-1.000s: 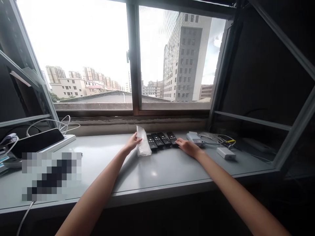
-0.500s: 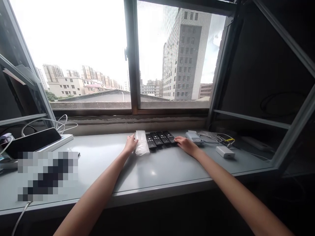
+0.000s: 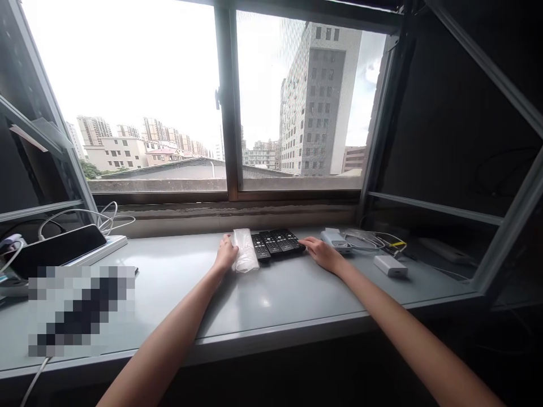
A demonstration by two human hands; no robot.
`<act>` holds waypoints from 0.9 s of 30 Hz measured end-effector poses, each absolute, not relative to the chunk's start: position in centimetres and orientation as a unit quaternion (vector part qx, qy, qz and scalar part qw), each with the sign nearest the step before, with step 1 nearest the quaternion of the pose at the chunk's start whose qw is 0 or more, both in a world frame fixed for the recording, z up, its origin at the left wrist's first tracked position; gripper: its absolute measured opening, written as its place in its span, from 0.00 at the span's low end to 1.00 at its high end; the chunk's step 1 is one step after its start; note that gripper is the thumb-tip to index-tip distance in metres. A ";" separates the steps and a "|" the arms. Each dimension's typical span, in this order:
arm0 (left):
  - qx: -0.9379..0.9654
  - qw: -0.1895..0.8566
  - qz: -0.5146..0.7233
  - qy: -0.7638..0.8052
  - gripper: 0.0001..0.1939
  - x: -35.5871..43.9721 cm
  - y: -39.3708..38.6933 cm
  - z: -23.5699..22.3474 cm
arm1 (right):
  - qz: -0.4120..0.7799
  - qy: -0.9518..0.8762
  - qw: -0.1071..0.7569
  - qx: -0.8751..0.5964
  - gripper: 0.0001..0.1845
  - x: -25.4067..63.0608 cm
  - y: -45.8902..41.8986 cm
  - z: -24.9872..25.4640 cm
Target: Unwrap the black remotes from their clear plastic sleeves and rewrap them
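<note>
Several black remote controls (image 3: pixel 280 242) lie side by side on the desk, their buttons facing up. A packet in clear, whitish plastic wrap (image 3: pixel 245 251) lies against their left side; its contents cannot be made out. My left hand (image 3: pixel 226 253) rests at the packet's left edge, open, its fingers against the wrap. From the other side, my right hand (image 3: pixel 323 254) reaches to the rightmost remote, open, with outstretched fingertips touching its edge. Neither hand is wrapped around anything.
Right of the remotes are a light-blue box-shaped device (image 3: pixel 335 240), coiled cables (image 3: pixel 375 242) and a white adapter (image 3: pixel 390 265). A power strip (image 3: pixel 114 244), a dark phone-like slab (image 3: pixel 63 249) and a blurred dark object (image 3: pixel 76 311) occupy the left. A window sill (image 3: pixel 186 217) runs behind.
The right-hand remotes have been drawn closer together, towards the left, and the row is tighter. My right fingers have shifted slightly left with them. The view has tilted up a little.
</note>
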State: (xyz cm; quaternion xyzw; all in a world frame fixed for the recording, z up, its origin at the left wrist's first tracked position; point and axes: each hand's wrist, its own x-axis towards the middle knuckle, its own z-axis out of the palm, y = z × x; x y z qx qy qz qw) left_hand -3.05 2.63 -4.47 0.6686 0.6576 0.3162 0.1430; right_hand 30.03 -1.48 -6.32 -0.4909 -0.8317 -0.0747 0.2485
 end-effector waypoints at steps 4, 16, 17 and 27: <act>0.648 0.151 0.325 0.672 0.25 -3.2 2.5 -4.3 | -0.085 -0.808 0.251 -0.526 0.27 30.0 -1.7 -6.4; 0.612 0.075 0.276 0.737 0.17 -6.7 3.0 -3.4 | -0.057 -0.715 0.415 -0.560 0.18 30.3 5.3 -6.8; 0.615 0.066 0.265 0.740 0.16 -6.8 3.1 -3.4 | -0.048 -0.711 0.420 -0.562 0.17 30.4 5.8 -7.1; 0.652 0.009 0.197 0.732 0.16 -6.9 2.7 -3.4 | -0.023 -0.705 0.453 -0.544 0.17 32.2 4.3 -7.1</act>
